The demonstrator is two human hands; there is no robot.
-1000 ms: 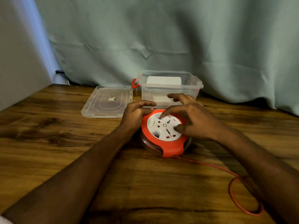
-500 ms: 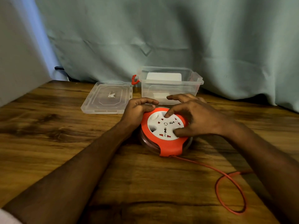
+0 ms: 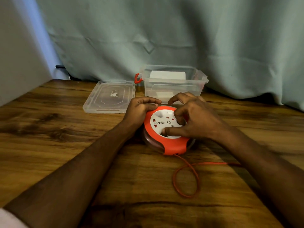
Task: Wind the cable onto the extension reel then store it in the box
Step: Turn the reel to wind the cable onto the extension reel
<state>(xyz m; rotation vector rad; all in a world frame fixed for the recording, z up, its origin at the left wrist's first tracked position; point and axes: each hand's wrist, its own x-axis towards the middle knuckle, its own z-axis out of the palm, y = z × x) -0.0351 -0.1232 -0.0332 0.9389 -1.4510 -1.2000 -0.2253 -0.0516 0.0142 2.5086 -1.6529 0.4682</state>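
An orange extension reel [image 3: 174, 146] with a white socket face lies flat on the wooden table [image 3: 49, 145]. My left hand [image 3: 139, 110] grips its left rim. My right hand [image 3: 195, 120] rests on the white face, thumb and fingers pressed into it. A thin orange cable [image 3: 185, 178] leaves the reel's near edge, makes a small loop on the table and runs off to the right under my right forearm. Behind the reel stands the clear plastic box [image 3: 172, 84], open, with a red latch on its left side.
The box's clear lid [image 3: 110, 97] lies flat to the left of the box. A pale green curtain [image 3: 181, 38] hangs behind the table, and a grey wall panel [image 3: 18, 55] stands at the left.
The white face has turned under my right hand, and the cable loop has shrunk and slid leftward towards the reel. My left hand has stayed on the rim.
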